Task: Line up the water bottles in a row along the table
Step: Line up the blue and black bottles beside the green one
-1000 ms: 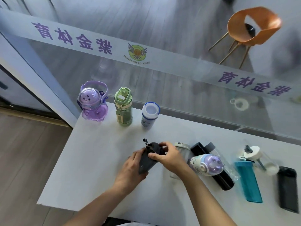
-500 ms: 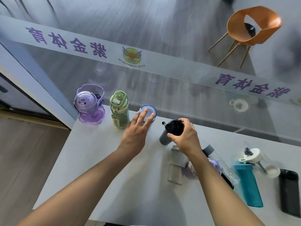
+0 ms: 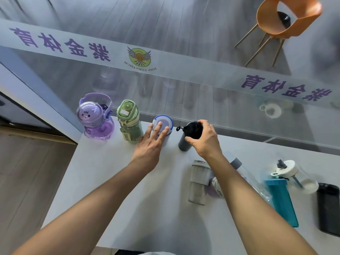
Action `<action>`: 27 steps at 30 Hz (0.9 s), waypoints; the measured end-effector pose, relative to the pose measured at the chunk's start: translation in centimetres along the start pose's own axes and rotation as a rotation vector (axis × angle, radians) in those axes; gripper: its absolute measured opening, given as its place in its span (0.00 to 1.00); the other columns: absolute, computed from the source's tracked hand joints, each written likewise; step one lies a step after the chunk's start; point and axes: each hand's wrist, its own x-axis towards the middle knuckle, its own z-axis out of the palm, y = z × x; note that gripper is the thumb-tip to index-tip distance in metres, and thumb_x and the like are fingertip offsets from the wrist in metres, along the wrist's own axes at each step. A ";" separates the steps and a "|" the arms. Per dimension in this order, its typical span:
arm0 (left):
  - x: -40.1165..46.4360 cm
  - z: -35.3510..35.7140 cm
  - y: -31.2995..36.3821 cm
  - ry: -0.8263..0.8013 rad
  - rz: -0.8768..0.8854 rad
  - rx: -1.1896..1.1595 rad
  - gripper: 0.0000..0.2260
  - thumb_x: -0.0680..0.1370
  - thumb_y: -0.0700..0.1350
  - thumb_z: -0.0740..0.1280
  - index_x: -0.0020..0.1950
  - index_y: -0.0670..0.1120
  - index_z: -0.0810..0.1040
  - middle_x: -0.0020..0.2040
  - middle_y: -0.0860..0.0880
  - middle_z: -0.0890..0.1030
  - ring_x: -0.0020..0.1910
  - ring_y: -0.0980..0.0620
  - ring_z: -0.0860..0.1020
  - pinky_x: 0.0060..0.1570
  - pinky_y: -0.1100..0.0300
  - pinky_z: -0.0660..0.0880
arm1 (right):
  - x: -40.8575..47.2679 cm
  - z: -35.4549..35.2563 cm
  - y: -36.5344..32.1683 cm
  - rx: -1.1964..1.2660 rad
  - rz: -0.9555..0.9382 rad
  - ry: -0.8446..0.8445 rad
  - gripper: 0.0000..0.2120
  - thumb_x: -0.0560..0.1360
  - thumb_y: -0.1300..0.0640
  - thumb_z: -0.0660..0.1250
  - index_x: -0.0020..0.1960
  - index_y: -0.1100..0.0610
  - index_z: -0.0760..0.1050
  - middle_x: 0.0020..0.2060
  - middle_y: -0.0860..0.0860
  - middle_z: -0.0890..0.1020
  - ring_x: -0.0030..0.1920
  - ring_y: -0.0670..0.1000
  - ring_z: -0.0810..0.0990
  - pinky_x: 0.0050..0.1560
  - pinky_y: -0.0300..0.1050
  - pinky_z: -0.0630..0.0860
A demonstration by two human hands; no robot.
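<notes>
Along the far edge of the white table (image 3: pixel 103 184) stand a purple cartoon bottle (image 3: pixel 95 116), a green bottle (image 3: pixel 128 122) and a white bottle with a blue rim (image 3: pixel 165 121). My left hand (image 3: pixel 149 144) lies flat with spread fingers against the white bottle. My right hand (image 3: pixel 204 138) grips the black lid of a dark grey bottle (image 3: pixel 184 142), which stands upright just right of the white one. Lying on the table to the right are a clear grey bottle (image 3: pixel 198 183), a purple-and-white bottle (image 3: pixel 216 188) partly under my right arm, a teal bottle (image 3: pixel 281 201), a clear white-lidded bottle (image 3: pixel 294 173) and a black bottle (image 3: pixel 329 208).
A glass wall with a frosted band of purple lettering (image 3: pixel 165 61) runs right behind the table's far edge. Beyond the glass stands an orange chair (image 3: pixel 283 21). Wooden floor (image 3: pixel 27 181) lies left of the table.
My right hand carried the dark grey bottle from the table's middle to the back row and stood it upright. My left hand let go of it and moved onto the white bottle.
</notes>
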 end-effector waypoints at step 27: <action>-1.7 -0.1 5.2 0.257 0.169 -0.079 0.19 0.70 0.38 0.68 0.61 0.45 0.77 0.64 0.43 0.75 0.57 0.39 0.73 0.55 0.45 0.72 | -4.5 -7.5 3.9 -0.071 -0.083 0.208 0.21 0.75 0.52 0.70 0.66 0.54 0.74 0.59 0.53 0.78 0.60 0.54 0.77 0.62 0.50 0.74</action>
